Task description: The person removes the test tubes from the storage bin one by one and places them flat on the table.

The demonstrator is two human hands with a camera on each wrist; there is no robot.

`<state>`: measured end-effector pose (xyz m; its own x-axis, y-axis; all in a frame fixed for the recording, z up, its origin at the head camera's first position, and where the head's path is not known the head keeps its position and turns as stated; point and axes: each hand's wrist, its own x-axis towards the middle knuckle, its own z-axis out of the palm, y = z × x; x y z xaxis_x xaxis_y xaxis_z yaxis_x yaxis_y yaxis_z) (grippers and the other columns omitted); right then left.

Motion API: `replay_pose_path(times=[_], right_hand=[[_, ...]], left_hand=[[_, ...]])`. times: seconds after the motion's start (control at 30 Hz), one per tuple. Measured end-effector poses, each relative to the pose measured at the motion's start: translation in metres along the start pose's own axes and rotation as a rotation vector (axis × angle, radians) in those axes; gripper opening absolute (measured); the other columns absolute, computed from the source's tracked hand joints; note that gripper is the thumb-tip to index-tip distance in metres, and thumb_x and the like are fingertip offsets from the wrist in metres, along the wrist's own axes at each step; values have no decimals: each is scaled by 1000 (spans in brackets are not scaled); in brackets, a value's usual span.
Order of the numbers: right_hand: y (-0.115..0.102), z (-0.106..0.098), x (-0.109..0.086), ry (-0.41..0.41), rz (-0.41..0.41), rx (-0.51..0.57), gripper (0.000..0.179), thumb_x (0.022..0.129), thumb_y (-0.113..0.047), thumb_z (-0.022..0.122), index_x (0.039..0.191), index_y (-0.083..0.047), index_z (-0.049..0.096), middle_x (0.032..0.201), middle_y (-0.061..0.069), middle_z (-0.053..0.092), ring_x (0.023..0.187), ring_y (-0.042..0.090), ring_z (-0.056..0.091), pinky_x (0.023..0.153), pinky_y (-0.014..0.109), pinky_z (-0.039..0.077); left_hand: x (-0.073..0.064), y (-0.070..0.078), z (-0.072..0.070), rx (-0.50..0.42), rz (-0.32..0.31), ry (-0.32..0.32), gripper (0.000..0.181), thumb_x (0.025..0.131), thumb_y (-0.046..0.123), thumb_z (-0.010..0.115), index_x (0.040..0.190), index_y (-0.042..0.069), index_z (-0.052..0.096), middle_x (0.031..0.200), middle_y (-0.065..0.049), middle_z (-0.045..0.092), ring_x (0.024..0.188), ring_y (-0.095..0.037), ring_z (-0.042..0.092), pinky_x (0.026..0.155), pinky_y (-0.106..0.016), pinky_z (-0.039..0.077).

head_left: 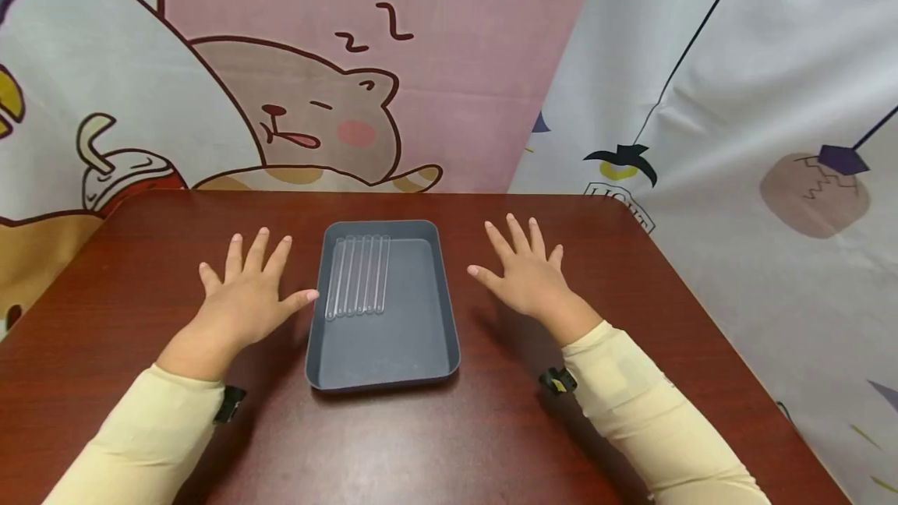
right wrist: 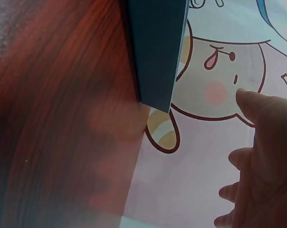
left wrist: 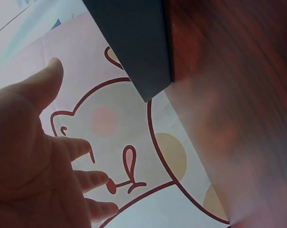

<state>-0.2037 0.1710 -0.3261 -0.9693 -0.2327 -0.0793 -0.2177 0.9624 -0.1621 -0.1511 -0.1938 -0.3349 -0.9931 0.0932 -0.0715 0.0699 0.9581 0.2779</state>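
A grey rectangular tray [head_left: 414,349] lies on the brown table. Several clear glass tubes [head_left: 359,275], probably test tubes, rest side by side in its left half. To the tray's left, my left hand [head_left: 242,302] is spread above the table, its thumb tip close to the tray's rim; whether it touches cannot be told. On the other side, my right hand [head_left: 526,275] hovers with fingers spread, apart from the tray. Neither hand holds anything. Both wrist views show the tray's dark outer wall [left wrist: 134,42] beside the hand; the tubes are hidden there.
The wooden tabletop [head_left: 393,450] stretches around the tray. Behind it hangs a printed cloth [head_left: 463,100] with a sleeping bear, and a white patterned cloth [head_left: 758,139] runs along the right. A small dark device [head_left: 557,381] sits at the right wrist, another [head_left: 229,404] at the left.
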Motion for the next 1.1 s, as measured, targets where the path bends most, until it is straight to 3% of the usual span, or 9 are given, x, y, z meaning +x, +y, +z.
replay_pose_path(times=[0.4, 1.1], right_hand=[[-6, 0, 3, 16, -20, 66, 82, 94, -61, 45, 157, -24, 9, 162, 11, 0, 146, 41, -6, 108, 72, 8], [-19, -2, 15, 34, -58, 271, 86, 92, -50, 59, 157, -19, 13, 161, 15, 10, 147, 40, 5, 112, 64, 18]], left_hand=[[2, -7, 0, -11, 4, -12, 97, 89, 63, 52, 154, 3, 11, 156, -31, -1, 138, -57, -10, 98, -80, -5], [9, 1, 8, -105, 28, 3, 87, 96, 46, 54, 153, -3, 9, 154, -33, 14, 139, -54, 14, 108, -69, 15]])
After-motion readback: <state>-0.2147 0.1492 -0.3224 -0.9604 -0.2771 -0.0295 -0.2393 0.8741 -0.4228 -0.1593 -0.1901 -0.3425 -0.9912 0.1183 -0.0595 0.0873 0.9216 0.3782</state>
